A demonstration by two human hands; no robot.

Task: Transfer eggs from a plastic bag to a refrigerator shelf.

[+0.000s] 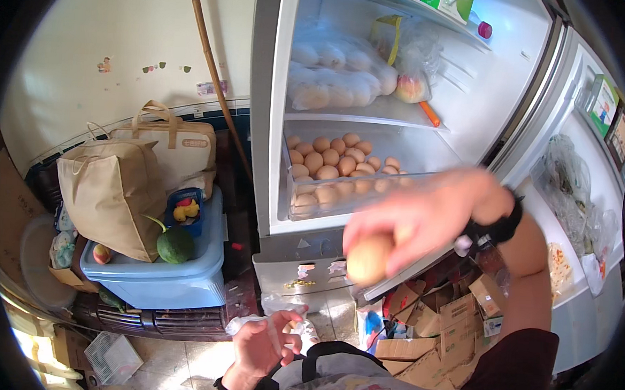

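My right hand (421, 210), blurred by motion, grips a brown egg (368, 261) in front of the open refrigerator's lower edge. Behind it, a clear drawer (376, 178) holds many brown eggs (330, 156) in a heap on its left side. My left hand (262, 344) is low near my body, palm up with fingers curled. A thin white plastic bag (244, 322) is hooked over its fingers and thumb; what the bag contains is hidden.
Bagged pale round items (333, 86) and an orange stick-like item (429, 114) sit on the shelf above. The refrigerator door (568, 206) hangs open at right, over flattened cardboard boxes (442, 331). At left, a blue storage bin (157, 282) carries a tan bag (113, 197) and a green melon (175, 244).
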